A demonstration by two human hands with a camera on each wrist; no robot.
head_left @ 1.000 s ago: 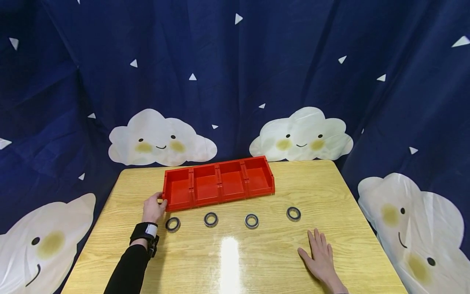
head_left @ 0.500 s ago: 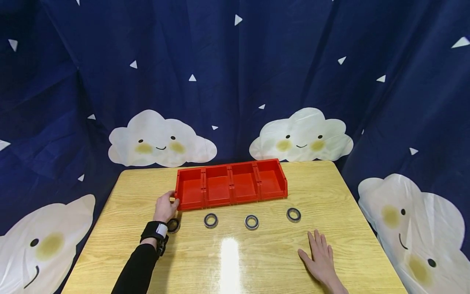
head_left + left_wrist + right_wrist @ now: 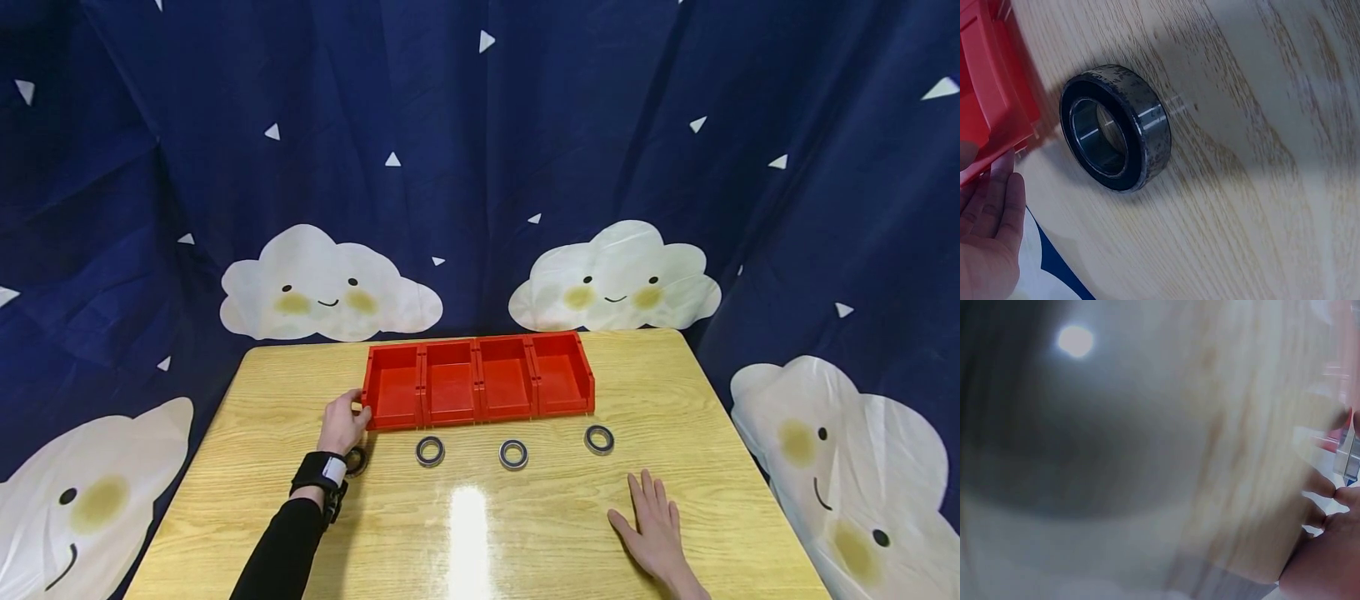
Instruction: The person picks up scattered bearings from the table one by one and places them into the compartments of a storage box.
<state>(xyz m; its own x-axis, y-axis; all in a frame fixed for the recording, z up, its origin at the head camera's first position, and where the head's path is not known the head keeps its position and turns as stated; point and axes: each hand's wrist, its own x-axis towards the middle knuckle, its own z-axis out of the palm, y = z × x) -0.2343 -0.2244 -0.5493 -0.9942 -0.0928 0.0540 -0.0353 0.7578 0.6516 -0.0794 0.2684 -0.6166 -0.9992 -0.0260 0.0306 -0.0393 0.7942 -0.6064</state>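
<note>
In the head view, my left hand [image 3: 343, 425] grips the left end of a row of joined red bins [image 3: 477, 379], thumb at the near corner and fingers along the outer side. Just beside that hand lies a dark-faced ball bearing [image 3: 1155, 134], flat on the wood and partly hidden by the wrist in the head view. More bearings lie in front of the bins: one left of centre [image 3: 419, 451], one nearer the middle [image 3: 503, 454] and one on the right [image 3: 588, 439]. My right hand [image 3: 654, 533] rests on the table, fingers straight, holding nothing.
The wooden table [image 3: 390, 533] has its back edge along a dark blue curtain [image 3: 465, 100] printed with clouds. A bright light reflection [image 3: 468, 542] crosses its front middle. The right wrist view is mostly blurred table surface.
My left hand has shifted the red bins to the right, and their right end has swung nearer, so the row sits straighter. My right hand and the bearings have not moved.
</note>
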